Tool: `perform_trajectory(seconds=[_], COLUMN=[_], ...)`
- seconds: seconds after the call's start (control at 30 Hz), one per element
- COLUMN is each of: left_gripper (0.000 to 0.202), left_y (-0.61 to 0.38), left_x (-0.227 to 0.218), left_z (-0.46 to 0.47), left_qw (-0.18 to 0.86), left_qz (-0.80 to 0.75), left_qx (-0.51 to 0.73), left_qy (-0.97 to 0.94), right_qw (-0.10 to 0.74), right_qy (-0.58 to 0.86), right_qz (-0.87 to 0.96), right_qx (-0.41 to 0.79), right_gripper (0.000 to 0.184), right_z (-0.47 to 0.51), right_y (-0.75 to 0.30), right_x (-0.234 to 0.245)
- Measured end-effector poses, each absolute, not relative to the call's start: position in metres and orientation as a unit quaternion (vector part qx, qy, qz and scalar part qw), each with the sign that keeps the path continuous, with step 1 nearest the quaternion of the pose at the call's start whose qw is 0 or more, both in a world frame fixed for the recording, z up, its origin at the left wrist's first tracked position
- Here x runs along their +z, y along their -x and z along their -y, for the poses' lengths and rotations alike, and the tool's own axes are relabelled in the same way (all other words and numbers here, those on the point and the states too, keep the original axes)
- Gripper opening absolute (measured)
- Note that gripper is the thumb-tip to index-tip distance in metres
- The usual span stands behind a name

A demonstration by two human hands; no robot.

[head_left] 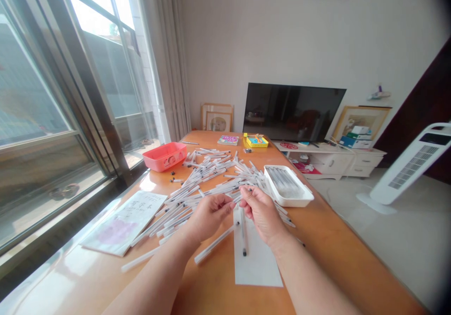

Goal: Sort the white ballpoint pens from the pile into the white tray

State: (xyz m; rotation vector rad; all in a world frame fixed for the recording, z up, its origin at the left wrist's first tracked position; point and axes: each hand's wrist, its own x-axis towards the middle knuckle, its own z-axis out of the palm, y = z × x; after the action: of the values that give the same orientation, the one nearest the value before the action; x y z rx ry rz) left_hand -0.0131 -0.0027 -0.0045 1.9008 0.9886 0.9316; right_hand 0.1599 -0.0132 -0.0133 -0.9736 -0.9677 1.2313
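Nearest me, a paper sheet [259,265] on the worktop [334,254] carries one loose pen [243,234] lying lengthwise. Beyond it my left hand [207,216] and right hand [262,211] meet, the fingers [227,206] of both pinched narrow on a slim pen [237,199] just above the near edge of the pen heap [207,174]. To their right, a white tray [303,198] holds a row of sorted pens [283,183]. Farthest is a pink basket [164,156]; I cannot tell its contents.

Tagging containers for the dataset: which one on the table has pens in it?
The white rectangular tray right of the pen pile; pens lie in a row inside. The pink basket by the window shows none.
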Motion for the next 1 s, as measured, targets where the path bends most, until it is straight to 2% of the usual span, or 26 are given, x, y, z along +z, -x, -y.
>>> perform_trajectory(seconds=[0.1, 0.17, 0.3, 0.43, 0.57, 1.0], left_gripper=[0.038, 0.04, 0.03, 0.023, 0.021, 0.018], left_y=[0.015, 0.019, 0.024, 0.014, -0.004, -0.017], left_x=[-0.003, -0.006, -0.019, -0.027, -0.025, -0.018], left_z=[0.0, -0.004, -0.015, -0.013, -0.004, -0.002], left_qw=[0.409, 0.383, 0.228, 0.079, -0.005, -0.03], left_qz=[-0.399, -0.443, -0.521, -0.5, -0.488, -0.481], left_qx=[0.39, 0.414, 0.424, 0.332, 0.233, 0.145], left_qy=[-0.722, -0.697, -0.705, -0.796, -0.841, -0.864], right_qw=[0.617, 0.65, 0.7, 0.724, 0.735, 0.715], right_qy=[0.424, 0.436, 0.463, 0.473, 0.469, 0.473], right_qz=[0.411, 0.384, 0.326, 0.301, 0.292, 0.308], right_qx=[0.52, 0.49, 0.435, 0.403, 0.393, 0.413], right_gripper=[0.037, 0.036, 0.033, 0.03, 0.029, 0.034], right_z=[0.011, 0.008, 0.001, -0.003, -0.003, 0.002], right_y=[-0.164, -0.17, -0.184, -0.191, -0.194, -0.188], right_x=[-0.013, -0.013, -0.012, -0.011, -0.01, -0.006])
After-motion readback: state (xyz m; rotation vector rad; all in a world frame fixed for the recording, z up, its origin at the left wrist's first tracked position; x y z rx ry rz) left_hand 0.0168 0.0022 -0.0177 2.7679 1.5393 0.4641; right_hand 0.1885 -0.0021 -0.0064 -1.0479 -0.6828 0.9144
